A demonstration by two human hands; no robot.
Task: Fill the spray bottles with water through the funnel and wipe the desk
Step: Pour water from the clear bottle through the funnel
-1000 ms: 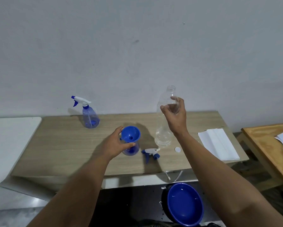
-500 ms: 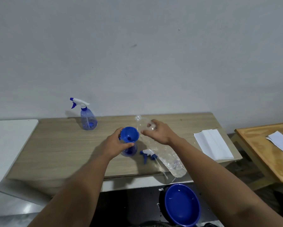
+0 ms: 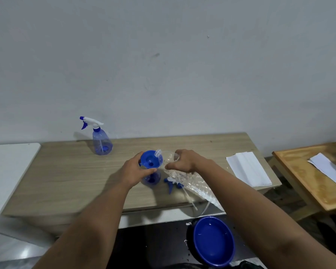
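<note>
A blue funnel point(image 3: 150, 159) sits in the neck of an open blue spray bottle point(image 3: 152, 178) at the middle of the wooden desk point(image 3: 66, 177). My left hand point(image 3: 133, 171) grips the funnel and bottle neck. My right hand point(image 3: 184, 161) holds a clear plastic water bottle point(image 3: 190, 181) tipped on its side, its mouth resting over the funnel rim. The bottle's removed blue-and-white spray head point(image 3: 173, 184) lies on the desk just right of it. A second spray bottle point(image 3: 101, 140) with its head on stands at the back left.
Folded white paper towels point(image 3: 248, 168) lie at the desk's right end. A blue bowl point(image 3: 213, 241) sits below the desk's front edge. A white table point(image 3: 5, 171) adjoins on the left, a wooden table point(image 3: 311, 175) with white paper stands to the right.
My right hand tipped the clear bottle from upright to lying sideways and brought its mouth over the funnel. My left hand stayed on the funnel.
</note>
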